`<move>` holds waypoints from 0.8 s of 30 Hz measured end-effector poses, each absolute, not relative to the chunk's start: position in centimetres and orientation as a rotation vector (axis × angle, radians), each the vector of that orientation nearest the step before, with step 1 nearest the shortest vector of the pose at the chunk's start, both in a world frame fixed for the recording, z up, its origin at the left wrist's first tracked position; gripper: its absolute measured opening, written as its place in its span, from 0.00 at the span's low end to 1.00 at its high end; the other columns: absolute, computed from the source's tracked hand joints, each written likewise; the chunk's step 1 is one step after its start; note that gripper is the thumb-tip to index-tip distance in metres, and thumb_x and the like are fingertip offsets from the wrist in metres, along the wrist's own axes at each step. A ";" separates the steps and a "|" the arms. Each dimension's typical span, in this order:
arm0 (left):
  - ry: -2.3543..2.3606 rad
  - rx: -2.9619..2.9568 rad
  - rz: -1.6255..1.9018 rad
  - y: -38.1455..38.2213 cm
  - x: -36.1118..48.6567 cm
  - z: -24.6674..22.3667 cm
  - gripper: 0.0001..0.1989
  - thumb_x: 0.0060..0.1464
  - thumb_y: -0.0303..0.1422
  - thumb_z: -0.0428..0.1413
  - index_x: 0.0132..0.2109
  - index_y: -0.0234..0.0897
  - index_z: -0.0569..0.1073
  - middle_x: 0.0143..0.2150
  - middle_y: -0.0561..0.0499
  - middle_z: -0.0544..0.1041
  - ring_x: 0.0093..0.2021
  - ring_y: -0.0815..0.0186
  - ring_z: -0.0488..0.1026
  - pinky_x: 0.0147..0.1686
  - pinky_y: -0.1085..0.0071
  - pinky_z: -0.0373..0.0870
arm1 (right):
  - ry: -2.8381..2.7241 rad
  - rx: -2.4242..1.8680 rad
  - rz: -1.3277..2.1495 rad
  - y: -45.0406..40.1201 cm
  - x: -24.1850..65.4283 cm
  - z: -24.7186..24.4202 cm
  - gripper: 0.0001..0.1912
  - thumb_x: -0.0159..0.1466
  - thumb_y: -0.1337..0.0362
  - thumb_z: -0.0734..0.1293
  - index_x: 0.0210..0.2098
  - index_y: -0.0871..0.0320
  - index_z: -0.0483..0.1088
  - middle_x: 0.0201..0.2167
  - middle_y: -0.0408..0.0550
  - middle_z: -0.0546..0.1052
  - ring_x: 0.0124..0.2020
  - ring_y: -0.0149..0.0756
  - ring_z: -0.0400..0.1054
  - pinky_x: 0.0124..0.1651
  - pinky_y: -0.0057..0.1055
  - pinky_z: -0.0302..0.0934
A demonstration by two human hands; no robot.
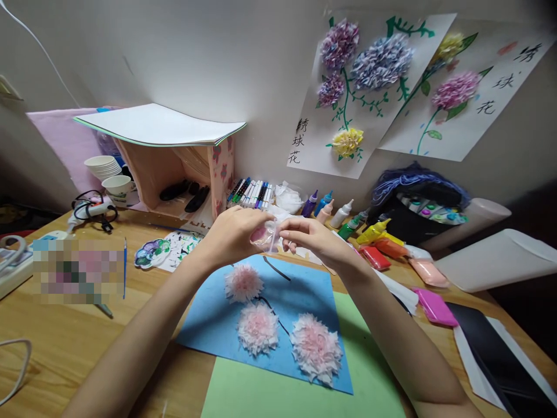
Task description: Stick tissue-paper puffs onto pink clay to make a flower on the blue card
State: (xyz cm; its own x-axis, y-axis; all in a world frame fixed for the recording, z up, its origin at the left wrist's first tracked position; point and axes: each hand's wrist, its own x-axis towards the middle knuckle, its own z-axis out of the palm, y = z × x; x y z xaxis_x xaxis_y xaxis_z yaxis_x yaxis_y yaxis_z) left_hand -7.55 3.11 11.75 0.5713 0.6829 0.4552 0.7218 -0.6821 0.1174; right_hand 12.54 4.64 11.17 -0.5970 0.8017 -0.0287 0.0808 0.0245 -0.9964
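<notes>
A small clear bag with something pink in it (263, 235) is held up above the far edge of a blue sheet (209, 325). My left hand (237, 232) wraps its fingers round the bag's left side. The fingers of my right hand (304, 235) are bent together at the bag's right edge. Below them, three fluffy pink and white paper flowers lie on the blue sheet: one at upper left (244, 283), one in the middle (257, 329), one at lower right (317, 350). Dark stem lines run across the sheet, which overlaps a green sheet (270, 392).
Markers (250, 193), paint bottles (324, 203) and clay packets (375, 258) line the back. A pink box (221, 174) stands behind my left hand. At the right lie a magenta packet (435, 307) and a black flat object (496, 354); a paint-marked paper (180, 247) lies left.
</notes>
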 end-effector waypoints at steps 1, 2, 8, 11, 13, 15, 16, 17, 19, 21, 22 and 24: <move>-1.203 -2.707 -0.730 3.1 -7.5 11.7 0.17 0.48 0.35 0.58 0.47 0.37 0.71 0.42 0.49 0.79 0.40 0.62 0.75 0.38 0.69 0.63 | -1.742 -0.904 1.614 4.6 12.5 11.3 0.08 0.56 0.60 0.69 0.30 0.60 0.71 0.23 0.40 0.70 0.23 0.25 0.61 0.30 0.27 0.57; -1.189 -2.701 -0.729 3.1 -7.5 11.7 0.17 0.49 0.36 0.58 0.47 0.37 0.71 0.41 0.48 0.79 0.40 0.62 0.75 0.38 0.69 0.63 | -1.745 -0.909 1.609 4.5 12.5 11.3 0.08 0.56 0.60 0.69 0.30 0.60 0.71 0.23 0.40 0.69 0.23 0.25 0.61 0.30 0.27 0.57; -1.166 -2.674 -0.713 3.0 -7.4 11.7 0.18 0.48 0.35 0.59 0.47 0.37 0.71 0.41 0.49 0.79 0.39 0.63 0.75 0.36 0.69 0.62 | -1.769 -0.927 1.587 4.4 12.5 11.4 0.09 0.56 0.60 0.68 0.26 0.60 0.70 0.21 0.40 0.69 0.22 0.25 0.60 0.29 0.27 0.56; -1.195 -2.660 -0.707 3.0 -7.4 11.6 0.17 0.49 0.35 0.59 0.47 0.36 0.71 0.42 0.49 0.79 0.39 0.62 0.75 0.36 0.68 0.62 | -1.775 -0.958 1.556 4.2 12.5 11.5 0.10 0.57 0.60 0.68 0.23 0.60 0.69 0.21 0.41 0.69 0.22 0.25 0.60 0.29 0.27 0.55; -1.205 -2.657 -0.706 3.1 -7.4 11.5 0.17 0.49 0.35 0.58 0.47 0.36 0.71 0.42 0.48 0.79 0.40 0.62 0.75 0.36 0.68 0.62 | -1.760 -0.968 1.548 4.2 12.5 11.5 0.09 0.56 0.61 0.67 0.25 0.60 0.69 0.21 0.40 0.69 0.22 0.25 0.60 0.29 0.27 0.55; -1.205 -2.662 -0.705 3.1 -7.4 11.5 0.18 0.49 0.35 0.58 0.47 0.36 0.71 0.43 0.48 0.79 0.40 0.62 0.75 0.37 0.68 0.62 | -1.752 -0.960 1.553 4.1 12.6 11.5 0.07 0.57 0.61 0.67 0.26 0.59 0.70 0.22 0.40 0.69 0.23 0.25 0.60 0.29 0.26 0.55; -1.201 -2.664 -0.705 3.1 -7.4 11.5 0.18 0.49 0.35 0.58 0.47 0.35 0.71 0.43 0.48 0.79 0.40 0.62 0.75 0.37 0.68 0.62 | -1.754 -0.954 1.560 4.1 12.6 11.5 0.07 0.57 0.62 0.67 0.27 0.59 0.71 0.23 0.41 0.69 0.23 0.25 0.60 0.29 0.26 0.55; -1.199 -2.666 -0.705 3.1 -7.4 11.5 0.18 0.49 0.35 0.58 0.48 0.35 0.71 0.43 0.47 0.79 0.40 0.62 0.75 0.37 0.68 0.63 | -1.757 -0.948 1.568 4.2 12.6 11.5 0.07 0.57 0.62 0.67 0.27 0.59 0.71 0.23 0.41 0.70 0.23 0.25 0.60 0.29 0.26 0.55; -1.194 -2.666 -0.707 3.1 -7.4 11.5 0.18 0.49 0.34 0.57 0.48 0.35 0.71 0.42 0.47 0.79 0.40 0.62 0.75 0.37 0.68 0.63 | -1.757 -0.948 1.586 4.2 12.6 11.5 0.08 0.57 0.61 0.67 0.28 0.60 0.71 0.24 0.42 0.70 0.23 0.25 0.60 0.28 0.26 0.55; -1.187 -2.668 -0.712 3.0 -7.3 11.5 0.18 0.49 0.34 0.57 0.48 0.35 0.71 0.43 0.46 0.79 0.40 0.62 0.75 0.37 0.68 0.63 | -1.747 -0.953 1.605 4.2 12.6 11.5 0.08 0.57 0.60 0.67 0.28 0.60 0.70 0.23 0.41 0.70 0.23 0.25 0.60 0.28 0.26 0.55; -1.183 -2.668 -0.715 3.0 -7.3 11.5 0.18 0.49 0.34 0.57 0.48 0.35 0.71 0.43 0.46 0.79 0.40 0.61 0.75 0.37 0.68 0.63 | -1.740 -0.954 1.615 4.2 12.6 11.5 0.09 0.57 0.60 0.67 0.27 0.60 0.70 0.23 0.41 0.70 0.23 0.25 0.60 0.28 0.25 0.55; -1.175 -2.664 -0.720 3.0 -7.3 11.5 0.18 0.49 0.35 0.57 0.48 0.35 0.71 0.43 0.46 0.79 0.40 0.61 0.75 0.37 0.68 0.63 | -1.731 -0.953 1.633 4.2 12.6 11.5 0.09 0.57 0.59 0.68 0.27 0.60 0.69 0.24 0.41 0.70 0.23 0.25 0.60 0.28 0.25 0.55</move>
